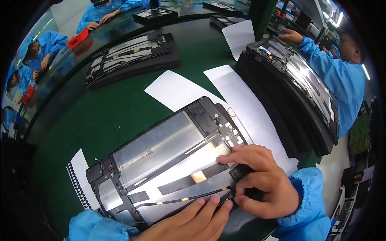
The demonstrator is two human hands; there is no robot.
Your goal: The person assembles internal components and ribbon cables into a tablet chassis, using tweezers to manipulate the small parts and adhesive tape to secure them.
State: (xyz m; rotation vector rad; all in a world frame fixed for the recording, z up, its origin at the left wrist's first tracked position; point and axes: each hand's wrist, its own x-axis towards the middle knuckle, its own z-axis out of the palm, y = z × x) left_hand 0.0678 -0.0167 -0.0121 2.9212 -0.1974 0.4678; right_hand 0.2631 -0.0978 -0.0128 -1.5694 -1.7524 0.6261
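An opened tablet (161, 136) lies at a slant before me, its silver battery, circuit parts and dark flat ribbon cable (181, 184) exposed. My left hand (193, 225) rests along its near edge, fingers stretched out flat beside a thin black cable (185, 199) with gold patches. At the tablet's right end, my right hand (267, 182) touches the ribbon cable's end with its index finger. Its thumb and another finger are pinched together beside the thin cable's end; whatever lies between them is too small to make out.
White paper sheets (257, 108) lie behind the tablet. A black foam stack (277, 108) at right bears another opened tablet (301, 72); a further opened tablet (128, 56) sits at far left. A spiral-bound pad (82, 164) is at left. Co-workers in blue surround the bench.
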